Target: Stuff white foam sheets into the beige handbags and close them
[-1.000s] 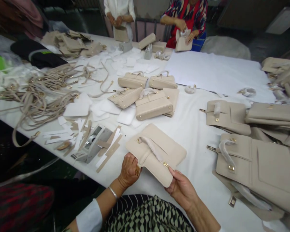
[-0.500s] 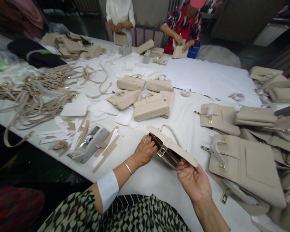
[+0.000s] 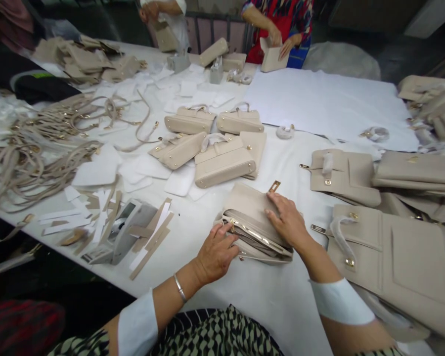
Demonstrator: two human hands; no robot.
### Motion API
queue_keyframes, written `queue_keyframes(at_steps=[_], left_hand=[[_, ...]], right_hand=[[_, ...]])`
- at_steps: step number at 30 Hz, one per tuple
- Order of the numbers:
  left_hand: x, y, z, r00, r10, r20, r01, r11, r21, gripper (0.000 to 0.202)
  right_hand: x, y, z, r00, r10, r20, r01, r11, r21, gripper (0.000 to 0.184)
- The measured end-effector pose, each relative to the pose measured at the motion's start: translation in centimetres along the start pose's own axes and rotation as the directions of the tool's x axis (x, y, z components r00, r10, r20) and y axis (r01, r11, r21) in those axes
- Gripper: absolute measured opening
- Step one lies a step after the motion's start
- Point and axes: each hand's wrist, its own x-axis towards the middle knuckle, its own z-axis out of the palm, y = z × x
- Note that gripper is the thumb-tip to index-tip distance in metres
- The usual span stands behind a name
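Handbag (image 3: 250,217) lowered from mid-air onto table (image 3: 282,296). Right hand (image 3: 287,220) flat, spread on top; left hand (image 3: 217,252) pinches open edge. Looks light, pliable; hold by sides.

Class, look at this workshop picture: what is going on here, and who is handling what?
A person seated at a white-covered table works on a beige handbag lying flat. The left hand grips its open edge by the zip, while the right hand presses on its flap. Finished handbags sit behind it, loose straps to the left, flat bags to the right. Across the table, two other people handle similar bags.
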Motion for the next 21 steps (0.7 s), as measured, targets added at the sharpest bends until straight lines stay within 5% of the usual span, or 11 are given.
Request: queue_keyframes(at_steps=[3,6,10,13,17,21], left_hand=[[-0.9,0.5,0.3,0.999,-0.034,-0.004,0.034,0.999,-0.022,0.010],[-1.4,0.7,0.5,0.996,-0.079,-0.032,0.077,0.996,-0.050,0.011],[-1.5,0.5,0.0,0.993,-0.080,-0.089,0.067,0.989,-0.135,0.020],[-1.5,0.1,-0.8,0.987,-0.075,-0.145,0.041,0.974,-0.225,0.028],[-1.4,-0.9,-1.3,0.952,-0.137,-0.274,0.062,0.962,-0.265,0.029],[-0.4,-2.0,-1.6,0.903,-0.311,-0.295,0.244,0.939,-0.243,0.030]], right_hand=[[1.6,2.3,3.0,0.932,0.028,0.360,-0.045,0.998,0.041,0.038],[1.3,3.3,4.7,0.876,0.018,0.482,-0.072,0.993,0.094,0.034],[0.1,1.8,2.7,0.956,0.048,0.290,-0.037,0.998,-0.045,0.035],[-0.7,-1.2,0.6,0.987,-0.120,0.108,0.123,0.992,-0.019,0.033],[-1.5,-5.8,0.9,0.898,-0.407,0.168,0.412,0.911,0.009,0.044],[-1.0,-8.2,3.5,0.808,-0.555,0.196,0.583,0.801,-0.136,0.046]])
